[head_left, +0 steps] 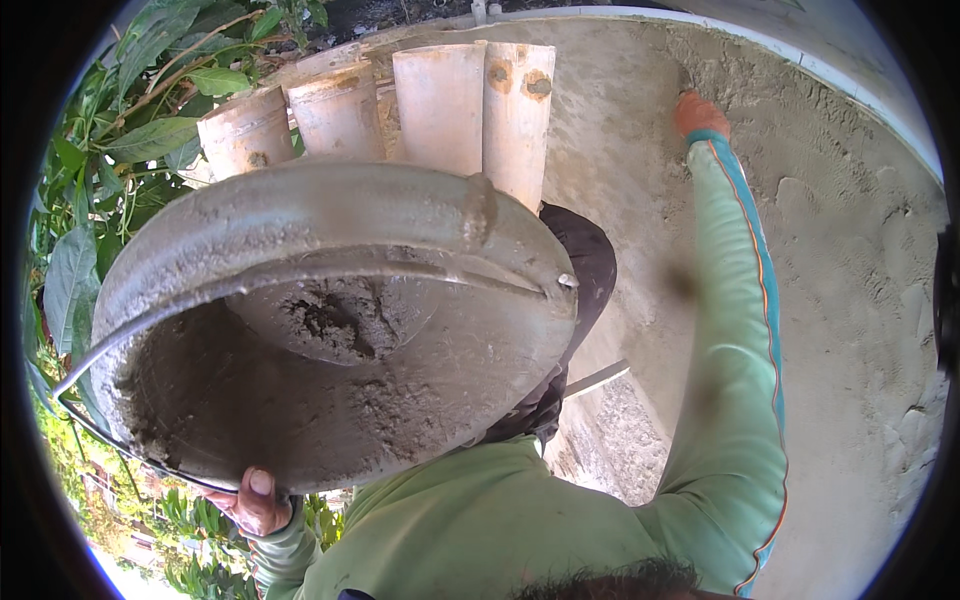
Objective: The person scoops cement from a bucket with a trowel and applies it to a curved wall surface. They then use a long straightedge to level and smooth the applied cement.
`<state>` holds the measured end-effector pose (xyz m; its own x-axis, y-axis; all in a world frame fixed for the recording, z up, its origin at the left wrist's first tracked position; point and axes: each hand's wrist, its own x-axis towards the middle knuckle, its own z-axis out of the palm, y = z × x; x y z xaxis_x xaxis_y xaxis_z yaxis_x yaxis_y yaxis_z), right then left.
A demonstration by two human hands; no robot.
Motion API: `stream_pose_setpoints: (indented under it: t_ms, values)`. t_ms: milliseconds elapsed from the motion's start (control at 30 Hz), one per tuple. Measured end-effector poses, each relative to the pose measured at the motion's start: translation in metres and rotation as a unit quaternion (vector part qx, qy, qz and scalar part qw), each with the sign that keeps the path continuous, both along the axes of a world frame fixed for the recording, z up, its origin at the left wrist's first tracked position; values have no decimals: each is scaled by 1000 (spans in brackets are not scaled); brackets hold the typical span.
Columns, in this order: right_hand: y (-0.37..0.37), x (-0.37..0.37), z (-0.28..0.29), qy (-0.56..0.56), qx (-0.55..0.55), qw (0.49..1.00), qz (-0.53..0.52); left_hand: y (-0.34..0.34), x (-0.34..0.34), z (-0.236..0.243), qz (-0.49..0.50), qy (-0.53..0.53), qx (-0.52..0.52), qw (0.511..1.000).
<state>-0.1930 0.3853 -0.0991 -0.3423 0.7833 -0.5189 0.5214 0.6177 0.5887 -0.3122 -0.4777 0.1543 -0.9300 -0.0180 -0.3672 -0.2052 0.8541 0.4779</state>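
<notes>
A large cement-smeared metal bucket [430, 380] with a wire handle fills the left middle, tilted toward me, with wet grey mortar [335, 330] inside. My left hand [255, 500] grips its lower rim, thumb over the edge. My right arm stretches up the freshly plastered curved surface [850, 280]. My right hand [703, 115] is closed at its upper part, against the rough wet mortar; what it holds, if anything, is too small and hidden to name.
Several pale, rust-spotted upright posts [435, 105] stand behind the bucket. Leafy plants [120, 120] crowd the left side. A pale pipe or edging [590, 16] curves along the top. A narrow strip [595, 378] lies beside my dark-trousered leg [580, 260].
</notes>
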Motion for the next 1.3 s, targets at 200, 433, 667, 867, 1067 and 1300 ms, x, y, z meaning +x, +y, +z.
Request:
stream_pose_setpoints:
  t_ms: [200, 433, 667, 867, 1067, 1300]
  values:
    - [-23, 96, 4, 211, -83, 822, -523, -5, 9, -3, 5, -4, 2, 1000]
    - [-89, 235, 65, 37, -79, 879, -469, -7, 4, -11, -7, -2, 12, 1000]
    - [-81, 155, 98, -123, -29, 990, -58, -6, 0, -7, -21, 3, 6, 1000]
    - [-46, 65, 84, 59, 49, 996, 50, -3, -1, 0, -27, 5, -4, 1000]
    - [-29, 46, 11, 313, -82, 884, -336, 0, 4, 9, -30, 7, -14, 999]
    - [-51, 76, -25, 280, -68, 849, -442, 6, 9, 13, -38, 12, -21, 999]
